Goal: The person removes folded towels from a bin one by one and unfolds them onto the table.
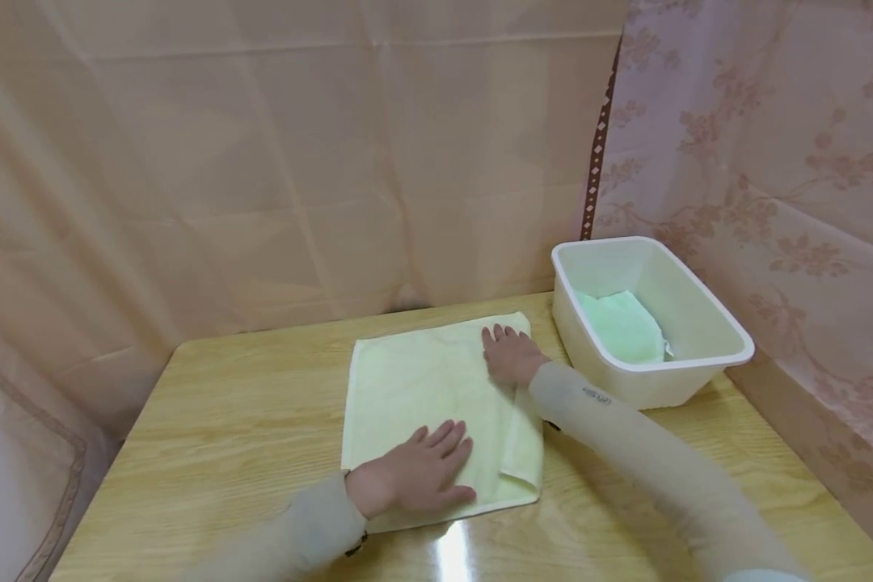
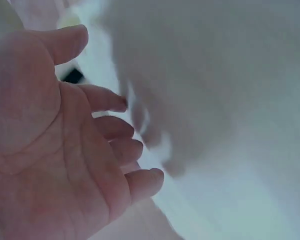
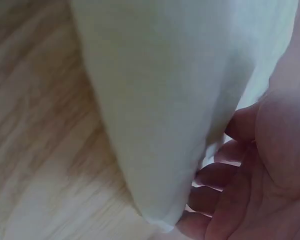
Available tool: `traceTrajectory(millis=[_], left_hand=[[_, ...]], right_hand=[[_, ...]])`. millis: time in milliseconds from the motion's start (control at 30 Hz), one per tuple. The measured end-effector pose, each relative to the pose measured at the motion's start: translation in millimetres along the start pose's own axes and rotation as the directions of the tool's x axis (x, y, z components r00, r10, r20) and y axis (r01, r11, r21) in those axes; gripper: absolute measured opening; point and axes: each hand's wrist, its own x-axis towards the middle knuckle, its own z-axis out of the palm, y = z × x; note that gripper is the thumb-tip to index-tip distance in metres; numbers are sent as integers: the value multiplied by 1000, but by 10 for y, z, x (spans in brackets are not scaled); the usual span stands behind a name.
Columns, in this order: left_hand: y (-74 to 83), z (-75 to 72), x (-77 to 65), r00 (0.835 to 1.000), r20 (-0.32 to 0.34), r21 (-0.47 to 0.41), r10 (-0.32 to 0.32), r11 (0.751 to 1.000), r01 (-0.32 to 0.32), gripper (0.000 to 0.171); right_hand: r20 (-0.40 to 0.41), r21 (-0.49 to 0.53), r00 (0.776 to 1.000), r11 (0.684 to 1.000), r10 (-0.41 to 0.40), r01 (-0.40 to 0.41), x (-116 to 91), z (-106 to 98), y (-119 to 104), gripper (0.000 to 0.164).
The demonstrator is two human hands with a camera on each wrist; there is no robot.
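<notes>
A pale yellow towel (image 1: 415, 388) lies spread on the wooden table, with a strip along its right side folded over at the near corner. My left hand (image 1: 423, 473) is over the near part of the towel, fingers spread. At the far right part of the towel is my right hand (image 1: 511, 356), its fingers extended over the cloth. In the left wrist view, the left palm (image 2: 45, 145) shows beside the pale cloth, fingers slightly bent. The right wrist view has the right hand's fingertips touching the towel (image 3: 155, 115) near its edge.
A white plastic bin (image 1: 626, 380) stands on the table at the right, holding a folded mint-green cloth (image 1: 622, 327). Beige curtains (image 1: 298, 162) hang behind the wooden table (image 1: 240, 420), and a floral curtain (image 1: 786, 202) hangs along the right side.
</notes>
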Motion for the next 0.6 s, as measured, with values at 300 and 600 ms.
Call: traceTrajectory(millis=[300,600], left_hand=[[373,19,231,991,-22,53,133,990,-132,75],[519,97,425,969,-47,132,242,963,-234,64]], right_hand=[[32,146,998,987,58,-62,-63,-29,187,59],[46,234,999,972,-2,-9,-156,9,245,64]])
